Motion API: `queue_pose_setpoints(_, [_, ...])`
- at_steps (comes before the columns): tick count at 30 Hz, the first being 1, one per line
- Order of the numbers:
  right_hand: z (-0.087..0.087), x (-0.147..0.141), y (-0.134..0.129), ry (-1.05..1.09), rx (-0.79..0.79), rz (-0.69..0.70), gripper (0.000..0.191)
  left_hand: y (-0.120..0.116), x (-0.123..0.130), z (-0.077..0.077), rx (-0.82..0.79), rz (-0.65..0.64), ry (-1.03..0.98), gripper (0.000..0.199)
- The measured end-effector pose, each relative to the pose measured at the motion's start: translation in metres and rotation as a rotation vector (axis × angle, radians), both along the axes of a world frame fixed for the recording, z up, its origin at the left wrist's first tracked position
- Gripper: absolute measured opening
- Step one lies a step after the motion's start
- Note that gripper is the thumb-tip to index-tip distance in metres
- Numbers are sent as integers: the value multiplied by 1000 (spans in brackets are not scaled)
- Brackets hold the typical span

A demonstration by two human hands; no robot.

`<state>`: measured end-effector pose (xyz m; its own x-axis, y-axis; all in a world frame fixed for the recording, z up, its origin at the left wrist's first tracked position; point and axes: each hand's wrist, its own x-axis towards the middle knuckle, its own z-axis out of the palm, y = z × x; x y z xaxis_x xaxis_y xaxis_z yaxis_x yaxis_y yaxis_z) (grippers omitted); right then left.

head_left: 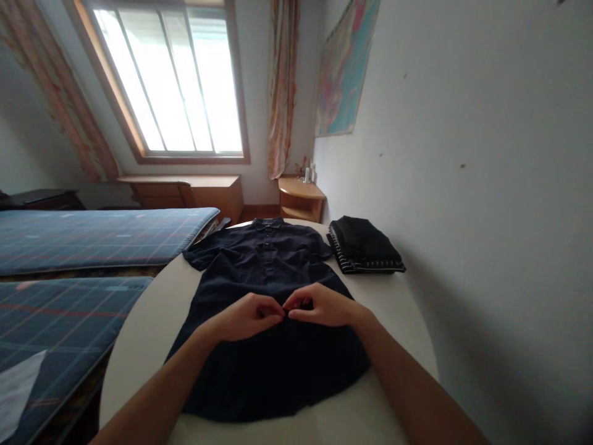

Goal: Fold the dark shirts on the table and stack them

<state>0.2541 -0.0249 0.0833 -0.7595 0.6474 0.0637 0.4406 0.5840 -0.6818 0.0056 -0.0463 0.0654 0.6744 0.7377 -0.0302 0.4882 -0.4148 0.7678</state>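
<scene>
A dark navy short-sleeved shirt (269, 371) lies spread front up over a round white table (134, 334), its collar at the far edge and its hem nearest me. Over the shirt's lower middle, my left hand (252, 316) and my right hand (319, 305) meet at the fingertips. Each hand is curled with thumb and fingers drawn together in a pinch around the shirt's front. Whatever lies between the fingertips is too small and dark to make out.
Folded dark clothes (365, 247) are stacked at the table's back right, near the white wall (486, 216). Plaid-covered beds (92, 241) stand to the left. Beyond the table are a wooden desk (217, 191) and a corner shelf (301, 188) with small items.
</scene>
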Motion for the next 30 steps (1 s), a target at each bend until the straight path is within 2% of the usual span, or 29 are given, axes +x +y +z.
queue_pose_setpoints(2, [-13,4,10,2,274,-170,37,10,0,-15,411,132,16,31])
queue_pose_setpoints(4, [-29,7,20,-65,425,-282,53,20,-1,-34,631,187,120,45])
queue_pose_setpoints(7, [-51,8,30,-193,452,-349,68,30,0,-59,682,301,291,60])
queue_pose_setpoints(10, [-63,2,33,-301,416,-399,74,31,4,-70,677,475,404,70])
queue_pose_setpoints(13, [-65,-6,27,-382,382,-444,77,22,6,-71,649,575,500,76])
queue_pose_setpoints(17, [-59,-13,6,-455,313,-459,85,2,5,-69,546,602,594,79])
queue_pose_setpoints(20, [-53,-13,-17,-492,201,-396,87,-18,2,-65,465,555,640,79])
queue_pose_setpoints(24, [-41,-8,-47,-552,82,-308,92,-34,-3,-45,358,453,644,79])
queue_pose_setpoints(27, [-27,-6,-65,-616,42,-300,99,-24,-11,-30,434,511,601,63])
queue_pose_setpoints(30, [-15,-10,-71,-656,103,-299,98,6,-28,-31,619,609,582,55])
